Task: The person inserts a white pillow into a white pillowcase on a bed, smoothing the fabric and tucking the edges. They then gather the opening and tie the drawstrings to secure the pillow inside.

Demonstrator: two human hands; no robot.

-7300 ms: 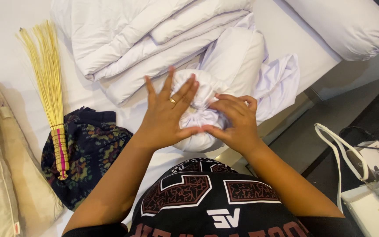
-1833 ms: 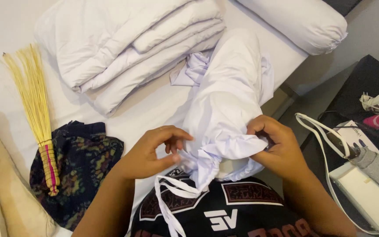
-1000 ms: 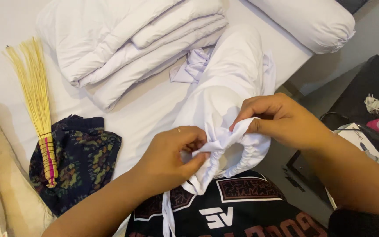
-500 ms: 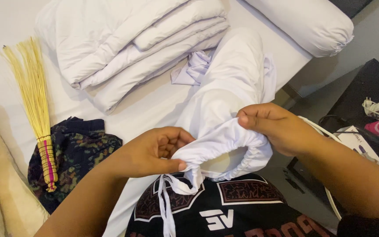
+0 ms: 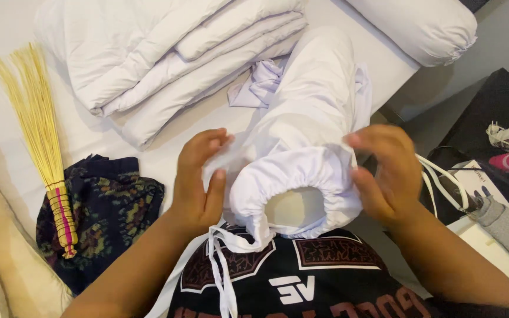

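One straw broom (image 5: pixel 36 141) lay at the far left on the bed (image 5: pixel 166 147), its bound end resting on one dark patterned cloth (image 5: pixel 107 206). Next I counted one folded white duvet (image 5: pixel 166 59) stacked above, and one bolster in a white cover (image 5: pixel 313 135) running down the middle toward me, its gathered drawstring mouth open and the ties hanging onto my shirt. My left hand (image 5: pixel 198 179) sat against the left side of that cover, fingers loosely spread and slightly curled, touching the fabric without clamping it. My right hand (image 5: pixel 384 171) was on the right side, fingers apart and blurred, the thumb near the gathered rim; I could not tell whether it pinched cloth. One pillow (image 5: pixel 419 26) lay at the upper right.
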